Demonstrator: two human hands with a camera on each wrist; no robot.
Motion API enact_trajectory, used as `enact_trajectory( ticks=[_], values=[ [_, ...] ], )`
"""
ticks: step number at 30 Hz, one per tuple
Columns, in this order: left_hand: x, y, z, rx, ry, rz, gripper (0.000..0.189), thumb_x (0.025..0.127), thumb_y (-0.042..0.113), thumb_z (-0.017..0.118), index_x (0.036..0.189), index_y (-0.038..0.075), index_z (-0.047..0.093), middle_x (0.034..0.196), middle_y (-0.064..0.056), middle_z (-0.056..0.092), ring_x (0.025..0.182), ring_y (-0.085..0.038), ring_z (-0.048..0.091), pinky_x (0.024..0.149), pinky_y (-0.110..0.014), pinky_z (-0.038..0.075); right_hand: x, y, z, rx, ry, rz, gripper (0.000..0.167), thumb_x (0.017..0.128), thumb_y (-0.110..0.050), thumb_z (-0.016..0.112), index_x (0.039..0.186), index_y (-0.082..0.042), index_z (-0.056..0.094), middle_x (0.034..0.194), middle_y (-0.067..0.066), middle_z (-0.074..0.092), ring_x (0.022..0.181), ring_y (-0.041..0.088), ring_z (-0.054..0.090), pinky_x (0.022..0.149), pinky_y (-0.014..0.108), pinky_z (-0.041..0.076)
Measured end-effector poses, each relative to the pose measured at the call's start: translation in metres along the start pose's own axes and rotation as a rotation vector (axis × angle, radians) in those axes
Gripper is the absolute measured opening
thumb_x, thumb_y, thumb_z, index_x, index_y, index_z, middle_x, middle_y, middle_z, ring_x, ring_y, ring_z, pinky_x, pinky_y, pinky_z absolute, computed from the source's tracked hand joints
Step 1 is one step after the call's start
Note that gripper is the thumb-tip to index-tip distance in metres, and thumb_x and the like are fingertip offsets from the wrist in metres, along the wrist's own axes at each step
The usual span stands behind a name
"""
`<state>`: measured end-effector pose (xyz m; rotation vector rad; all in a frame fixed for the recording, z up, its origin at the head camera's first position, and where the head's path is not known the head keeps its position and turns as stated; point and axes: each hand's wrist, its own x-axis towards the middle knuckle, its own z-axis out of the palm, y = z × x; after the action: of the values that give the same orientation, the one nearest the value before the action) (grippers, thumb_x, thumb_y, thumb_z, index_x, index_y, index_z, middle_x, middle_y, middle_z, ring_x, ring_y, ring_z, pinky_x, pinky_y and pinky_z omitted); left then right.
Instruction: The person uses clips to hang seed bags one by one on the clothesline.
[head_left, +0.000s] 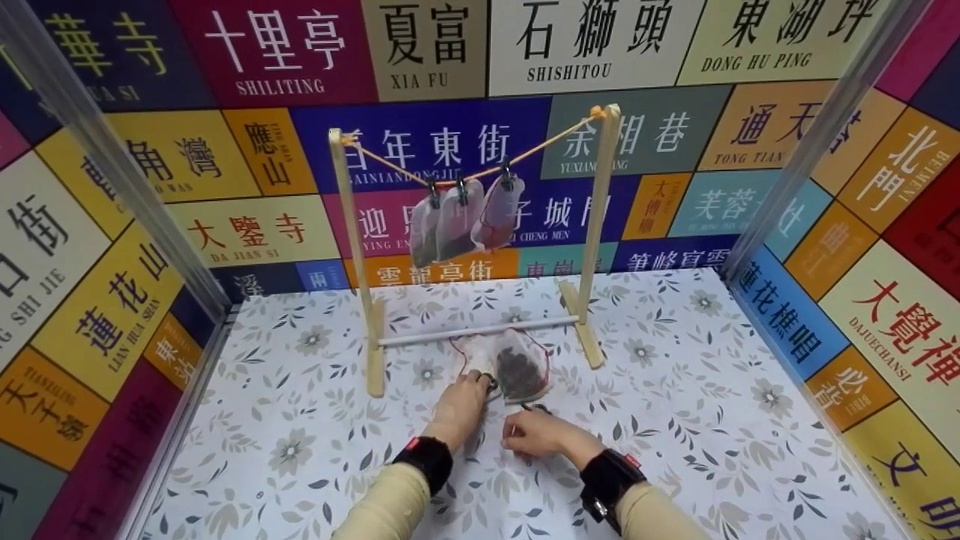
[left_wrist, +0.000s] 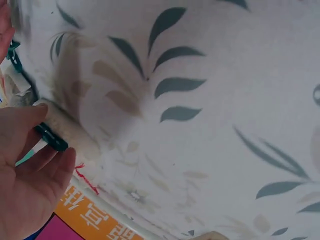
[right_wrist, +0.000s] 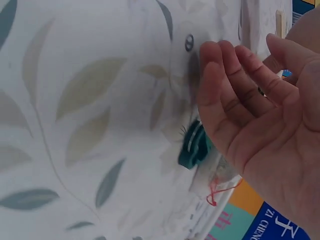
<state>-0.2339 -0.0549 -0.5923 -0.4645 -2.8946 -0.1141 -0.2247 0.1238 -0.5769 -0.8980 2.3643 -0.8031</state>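
Note:
My left hand [head_left: 460, 405] pinches a dark green clip [left_wrist: 52, 137] between thumb and fingers, right at a pale drawstring bag [head_left: 477, 352] with a red string. To the right lies a see-through drawstring bag [head_left: 520, 370] with dark, crumbly contents. My right hand [head_left: 546, 435] hovers low over the table just in front of that bag, its fingers loosely bent and nothing between them. A second green clip [right_wrist: 195, 145] lies beyond its fingers, partly hidden by them in the right wrist view.
Behind the hands stands a wooden rack, with a left post [head_left: 351, 232], a right post [head_left: 598, 217] and a white crossbar [head_left: 480, 331] low down. Three clipped bags [head_left: 459, 225] hang from its orange cord [head_left: 555, 140]. Printed panels enclose the leaf-patterned tabletop [head_left: 292, 450].

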Motion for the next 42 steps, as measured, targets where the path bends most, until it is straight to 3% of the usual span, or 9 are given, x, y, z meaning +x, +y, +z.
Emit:
enact_trajectory(
  ticks=[3,6,12,15,20,26,32,36,42],
  values=[
    [-0.002,0.0,0.007,-0.003,0.054,-0.022,0.013,0.086,0.004,0.065,0.098,0.006,0.066,0.101,-0.009,0.064,0.088,-0.026,0.068,0.072,-0.035,0.06,-0.002,0.002,0.009,0.07,0.044,0.034,0.011,0.095,-0.013,0.062,0.092,-0.002,0.064,0.073,0.019,0.069,0.054,0.005,0.051,0.051,0.019,0.042],
    [-0.003,-0.004,0.012,-0.004,0.07,0.005,0.015,0.084,0.01,0.072,0.098,0.007,0.069,0.105,-0.007,0.065,0.096,-0.024,0.067,0.077,-0.034,0.06,-0.003,0.004,0.016,0.102,0.103,0.055,0.009,0.095,-0.012,0.062,0.093,-0.003,0.064,0.071,0.016,0.068,0.053,0.007,0.051,0.052,0.021,0.042],
    [-0.006,-0.01,0.011,-0.049,0.069,0.06,0.02,0.084,0.022,0.076,0.097,0.01,0.067,0.107,-0.004,0.069,0.105,-0.022,0.064,0.084,-0.034,0.057,-0.005,0.009,0.017,0.127,0.103,0.071,0.01,0.097,-0.014,0.06,0.097,-0.004,0.064,0.077,0.011,0.069,0.06,0.008,0.054,0.055,0.023,0.045],
    [-0.008,-0.009,0.006,-0.162,0.075,0.019,0.03,0.086,0.025,0.077,0.107,0.01,0.062,0.104,-0.008,0.069,0.097,-0.026,0.067,0.082,-0.038,0.057,-0.006,0.012,0.014,0.123,0.114,0.066,0.014,0.098,-0.015,0.058,0.104,-0.004,0.063,0.082,0.011,0.07,0.064,0.01,0.058,0.059,0.023,0.046],
    [-0.011,-0.003,-0.005,-0.477,0.079,-0.05,0.043,0.091,0.031,0.073,0.127,0.014,0.058,0.109,-0.012,0.066,0.089,-0.029,0.07,0.073,-0.039,0.059,-0.008,0.016,0.007,0.18,0.225,0.054,0.031,0.102,-0.012,0.05,0.128,0.004,0.055,0.086,0.017,0.069,0.066,0.027,0.065,0.057,0.025,0.049],
    [-0.012,0.006,-0.011,-0.81,0.068,-0.032,0.034,0.095,0.031,0.067,0.118,0.006,0.063,0.104,-0.014,0.071,0.094,-0.025,0.072,0.08,-0.034,0.061,-0.011,0.022,0.001,0.377,0.324,0.018,0.043,0.107,-0.017,0.044,0.141,0.009,0.043,0.102,0.028,0.068,0.084,0.046,0.067,0.069,0.04,0.057],
    [-0.011,0.007,-0.015,-0.938,0.012,-0.17,0.042,0.098,0.043,0.06,0.121,0.008,0.063,0.102,-0.007,0.075,0.093,-0.019,0.073,0.077,-0.028,0.059,-0.011,0.025,0.001,0.447,0.271,0.009,0.039,0.107,-0.025,0.044,0.131,0.004,0.056,0.107,0.029,0.067,0.083,0.031,0.068,0.069,0.031,0.054],
    [-0.012,0.005,-0.016,-1.045,-0.044,-0.242,0.048,0.099,0.045,0.057,0.128,0.007,0.061,0.103,-0.009,0.075,0.094,-0.027,0.072,0.072,-0.026,0.059,-0.012,0.024,0.0,0.505,0.282,0.032,0.041,0.106,-0.028,0.046,0.126,0.006,0.058,0.108,0.027,0.067,0.086,0.019,0.066,0.073,0.027,0.054],
    [-0.013,0.002,-0.013,-1.109,-0.043,-0.264,0.047,0.1,0.043,0.057,0.127,0.006,0.06,0.102,-0.013,0.076,0.093,-0.036,0.073,0.072,-0.029,0.06,-0.012,0.023,0.001,0.686,0.289,0.135,0.053,0.105,-0.034,0.049,0.138,0.007,0.05,0.118,0.022,0.066,0.093,0.022,0.068,0.076,0.032,0.055]
  ],
)
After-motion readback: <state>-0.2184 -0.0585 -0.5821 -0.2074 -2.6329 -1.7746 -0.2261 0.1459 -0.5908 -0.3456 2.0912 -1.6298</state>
